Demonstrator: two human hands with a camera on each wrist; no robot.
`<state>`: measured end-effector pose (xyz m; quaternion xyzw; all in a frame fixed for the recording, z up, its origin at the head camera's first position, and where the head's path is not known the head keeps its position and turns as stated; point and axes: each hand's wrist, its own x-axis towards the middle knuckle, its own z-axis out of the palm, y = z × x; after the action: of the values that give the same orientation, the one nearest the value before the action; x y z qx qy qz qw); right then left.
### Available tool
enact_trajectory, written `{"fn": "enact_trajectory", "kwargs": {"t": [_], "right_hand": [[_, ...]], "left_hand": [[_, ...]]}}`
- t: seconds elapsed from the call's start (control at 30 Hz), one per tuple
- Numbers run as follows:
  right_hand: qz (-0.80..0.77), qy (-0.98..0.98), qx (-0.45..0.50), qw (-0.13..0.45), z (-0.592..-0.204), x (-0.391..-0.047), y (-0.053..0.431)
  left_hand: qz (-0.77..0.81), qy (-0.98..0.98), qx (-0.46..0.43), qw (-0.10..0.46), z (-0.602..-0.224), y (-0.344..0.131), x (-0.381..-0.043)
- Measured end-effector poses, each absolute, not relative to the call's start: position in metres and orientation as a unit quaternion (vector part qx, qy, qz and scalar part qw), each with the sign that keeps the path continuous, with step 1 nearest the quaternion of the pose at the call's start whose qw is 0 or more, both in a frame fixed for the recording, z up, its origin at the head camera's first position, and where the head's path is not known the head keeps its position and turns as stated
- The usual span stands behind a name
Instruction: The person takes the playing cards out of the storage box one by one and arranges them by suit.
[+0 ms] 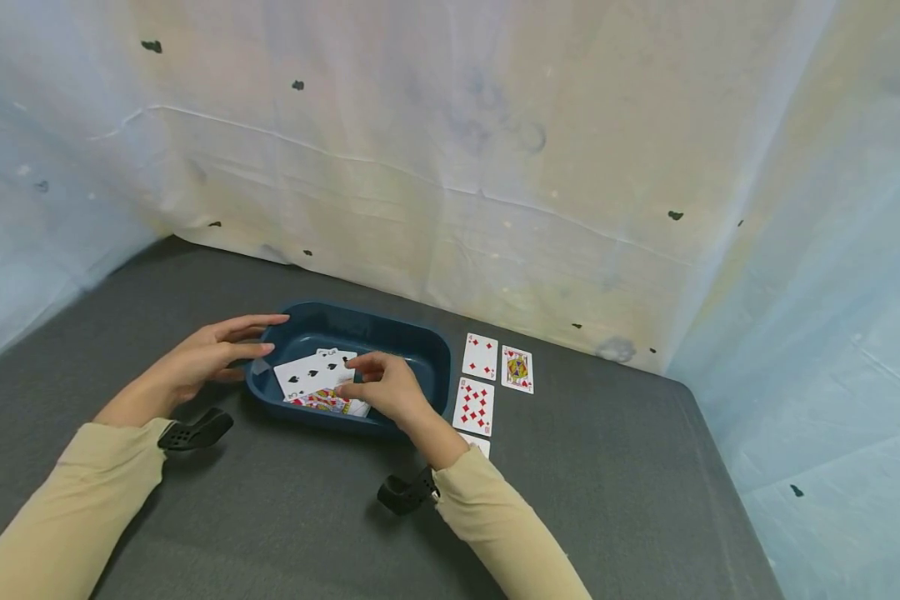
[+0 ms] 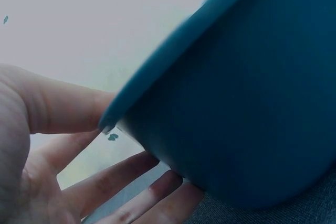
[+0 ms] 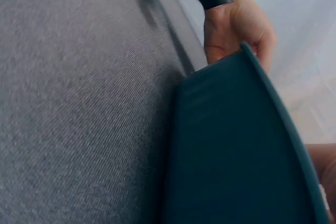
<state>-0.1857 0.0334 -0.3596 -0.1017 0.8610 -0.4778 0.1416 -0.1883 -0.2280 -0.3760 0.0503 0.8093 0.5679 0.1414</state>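
A dark blue plastic tub [image 1: 435,358] stands on the table with several loose playing cards in it. My left hand [image 1: 202,358] is at its left end, fingers fairly straight. In the left wrist view the thumb touches the rim and the fingertips [image 2: 173,179] rest against the outer wall. My right hand [image 1: 390,387] reaches over the near side and pinches the right end of a spade card [image 1: 307,375] between thumb and fingers. Under that card lie a red-and-yellow face card [image 1: 322,402] and others, partly hidden. The right wrist view shows mostly the tub's outer wall [image 3: 226,145].
Right of the tub, face-up diamond cards form a column: a four [image 1: 481,357], a ten [image 1: 473,407] and one partly hidden by my right forearm. Beside the four lies a red face card [image 1: 517,369]. A pale curtain [image 1: 420,150] hangs behind the dark grey table [image 1: 607,500].
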Motion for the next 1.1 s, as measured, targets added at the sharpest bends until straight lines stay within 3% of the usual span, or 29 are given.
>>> {"fn": "enact_trajectory", "kwargs": {"t": [0.13, 0.47, 1.1], "right_hand": [[-0.416, 0.888, -0.115, 0.158, -0.362, -0.187, 0.029], [-0.251, 0.945, -0.17, 0.125, -0.359, -0.188, 0.021], [-0.232, 0.958, -0.112, 0.129, -0.362, -0.195, 0.021]], "left_hand": [[0.571, 0.807, 0.049, 0.143, -0.376, -0.23, -0.188], [0.574, 0.805, 0.049, 0.141, -0.376, -0.23, -0.188], [0.574, 0.806, 0.043, 0.14, -0.377, -0.228, -0.189]]}}
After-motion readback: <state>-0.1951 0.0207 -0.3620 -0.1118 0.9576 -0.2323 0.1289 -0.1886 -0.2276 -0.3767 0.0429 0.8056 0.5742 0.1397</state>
